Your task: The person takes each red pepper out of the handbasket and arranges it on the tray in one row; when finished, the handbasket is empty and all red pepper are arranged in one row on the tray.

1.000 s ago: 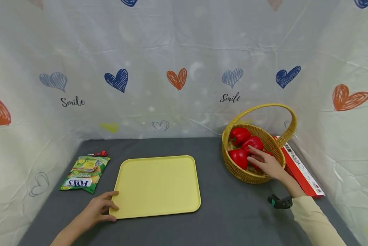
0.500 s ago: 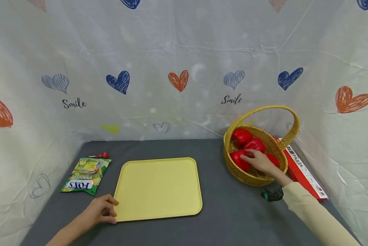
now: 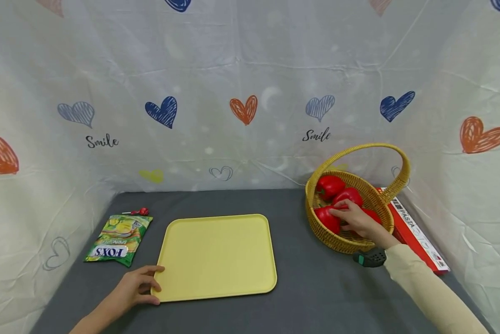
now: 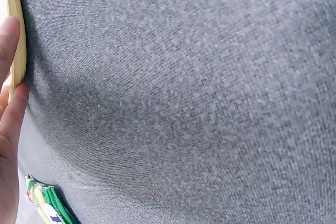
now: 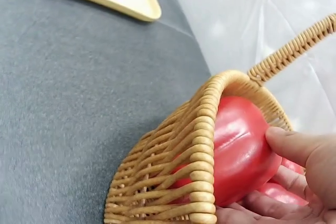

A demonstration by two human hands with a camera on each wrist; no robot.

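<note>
Grey table; packet near tray, basket overlapping pasta box; left hand pinching tray, right hand gripping pepper.

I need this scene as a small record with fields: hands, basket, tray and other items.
left hand: holds the yellow tray near one corner
right hand: holds a red pepper in the basket
basket: wicker, arched handle, four peppers visible
tray: flat on the grey surface, left of the basket
left side: green packet, small red item just behind it
right side: red pasta box, partly hidden by the basket
</note>
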